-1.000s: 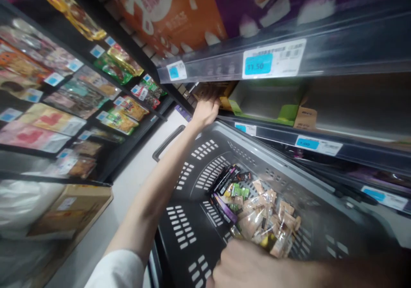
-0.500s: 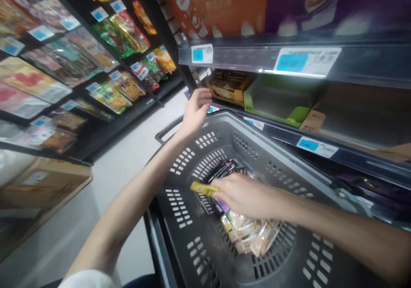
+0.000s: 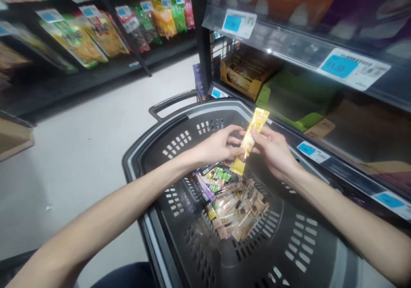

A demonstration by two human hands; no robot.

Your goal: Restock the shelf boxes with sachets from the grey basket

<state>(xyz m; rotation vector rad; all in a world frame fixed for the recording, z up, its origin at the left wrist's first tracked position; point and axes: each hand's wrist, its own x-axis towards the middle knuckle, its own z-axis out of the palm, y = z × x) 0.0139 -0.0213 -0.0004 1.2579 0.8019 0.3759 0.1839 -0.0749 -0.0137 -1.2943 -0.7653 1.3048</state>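
Slim glossy yellow packet [image 3: 247, 144] above dark-grey perforated plastic basket [image 3: 152, 157]; right hand [image 3: 276, 151] grip closed around packet, left hand [image 3: 216, 146] at its edge, hold unclear. Printed face upward, perhaps for viewing. Small beige wrapped packets [image 3: 229, 204] inside basket, walls likely containing them.

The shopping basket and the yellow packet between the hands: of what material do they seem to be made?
Basket: probably rigid plastic, dark grey and mostly matte, judging by its moulded slots.
Yellow packet: thin plastic or foil-like film, glossy, judging by highlights and flat end seals.
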